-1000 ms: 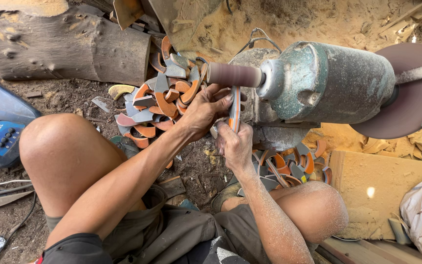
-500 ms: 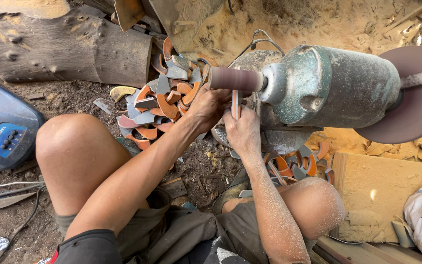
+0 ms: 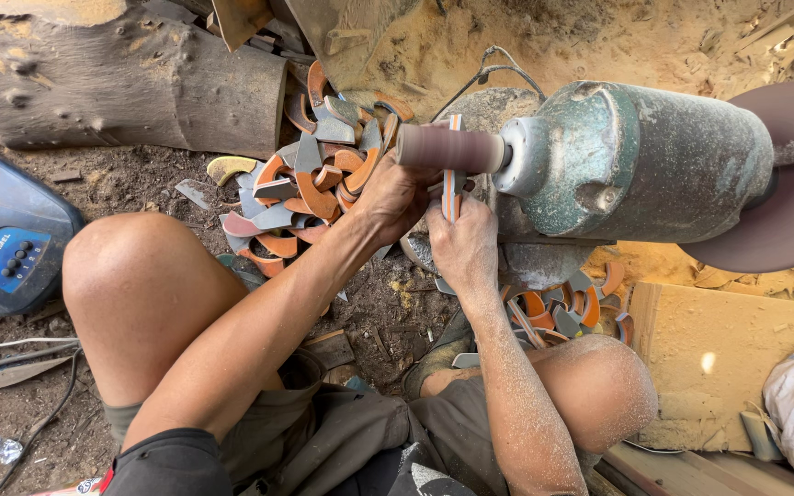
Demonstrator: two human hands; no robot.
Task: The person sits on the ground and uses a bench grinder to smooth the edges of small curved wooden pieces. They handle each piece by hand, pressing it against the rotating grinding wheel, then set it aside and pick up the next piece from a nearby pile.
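I note both hands at the sanding drum (image 3: pixel 452 149): the right hand (image 3: pixel 463 243) has its fingers clamped on a curved orange-and-grey piece (image 3: pixel 453 179), pressed upright against the drum just above those fingers; the left hand (image 3: pixel 395 197) is clenched beside it, steadying. My concern: fingertips sit very near the abrasive, so a slip or snatch could drag skin onto it. Loose pieces (image 3: pixel 310 188) lie left of the fingers.

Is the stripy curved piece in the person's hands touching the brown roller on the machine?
Touching. The head view shows the curved piece, gripped by the left hand and the right hand, crossing the sanding drum with no gap visible.
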